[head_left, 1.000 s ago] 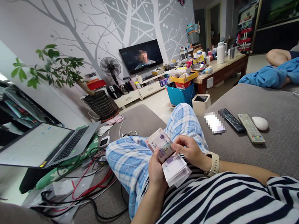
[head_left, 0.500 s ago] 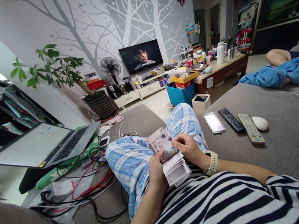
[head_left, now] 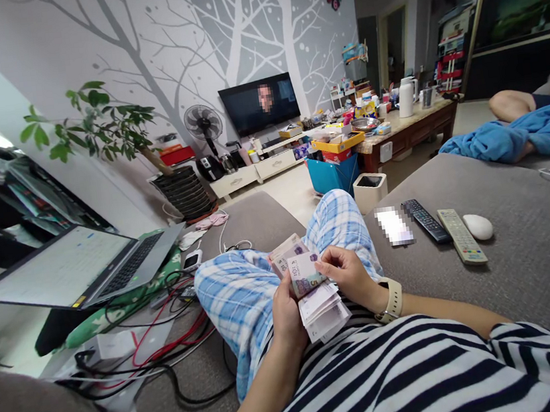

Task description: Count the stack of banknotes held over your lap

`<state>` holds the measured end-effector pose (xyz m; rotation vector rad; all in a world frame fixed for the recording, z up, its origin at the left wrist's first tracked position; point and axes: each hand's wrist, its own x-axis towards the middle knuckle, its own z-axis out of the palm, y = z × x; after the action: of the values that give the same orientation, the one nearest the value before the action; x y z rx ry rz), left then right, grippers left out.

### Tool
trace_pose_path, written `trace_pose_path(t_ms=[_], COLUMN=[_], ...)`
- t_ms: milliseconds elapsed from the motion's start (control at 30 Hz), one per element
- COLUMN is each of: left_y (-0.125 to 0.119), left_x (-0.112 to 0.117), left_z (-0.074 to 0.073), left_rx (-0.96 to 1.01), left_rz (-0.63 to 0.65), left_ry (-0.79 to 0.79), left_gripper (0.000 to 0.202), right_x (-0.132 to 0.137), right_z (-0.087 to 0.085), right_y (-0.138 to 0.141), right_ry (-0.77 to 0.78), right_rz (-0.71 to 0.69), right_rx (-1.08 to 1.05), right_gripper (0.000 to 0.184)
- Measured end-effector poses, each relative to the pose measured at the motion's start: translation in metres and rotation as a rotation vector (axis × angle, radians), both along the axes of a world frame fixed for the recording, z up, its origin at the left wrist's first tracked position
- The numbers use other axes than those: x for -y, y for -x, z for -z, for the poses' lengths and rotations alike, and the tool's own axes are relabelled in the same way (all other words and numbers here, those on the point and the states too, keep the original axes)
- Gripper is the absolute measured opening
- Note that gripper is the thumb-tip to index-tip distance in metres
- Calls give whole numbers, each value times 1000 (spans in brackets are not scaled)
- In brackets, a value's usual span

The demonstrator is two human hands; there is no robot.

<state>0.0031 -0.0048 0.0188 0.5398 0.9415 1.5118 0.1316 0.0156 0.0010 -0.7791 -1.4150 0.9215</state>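
A stack of purple-and-white banknotes (head_left: 308, 274) marked with a 5 is held above my lap. My left hand (head_left: 286, 311) grips the stack from its left side, thumb across the front. Part of the stack fans upward behind the thumb, while several notes hang folded down below it. My right hand (head_left: 347, 270) pinches the right edge of the front note between thumb and fingers. A pale watch sits on my right wrist. Under the notes are my legs in blue plaid trousers (head_left: 235, 291).
To my left lie an open laptop (head_left: 132, 263) and tangled cables (head_left: 173, 359). On the sofa at right are a black remote (head_left: 426, 221), a beige remote (head_left: 462, 236) and a white mouse (head_left: 478, 226). Another person's legs rest under a blue blanket (head_left: 512, 137) farther right.
The front banknote has come down and left, toward my left thumb, and now stands apart from the notes behind it. Both hands stay in nearly the same place.
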Motion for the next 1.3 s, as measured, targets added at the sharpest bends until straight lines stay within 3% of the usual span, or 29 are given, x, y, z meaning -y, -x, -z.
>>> trace_pose_path(t_ms=[433, 800, 1300], left_y=[2, -2, 4], left_x=[3, 15, 11], left_z=[-2, -19, -5], left_rx=[-244, -284, -351], left_rz=[-79, -85, -77], left_ry=[-36, -31, -76], left_gripper=[20, 12, 11], right_x=[4, 4, 5], right_z=[-2, -1, -1], right_y=[0, 0, 0], right_ry=[-1, -7, -8], right_rz=[-62, -88, -109], right_rx=[-25, -45, -52], right_gripper=[23, 24, 25])
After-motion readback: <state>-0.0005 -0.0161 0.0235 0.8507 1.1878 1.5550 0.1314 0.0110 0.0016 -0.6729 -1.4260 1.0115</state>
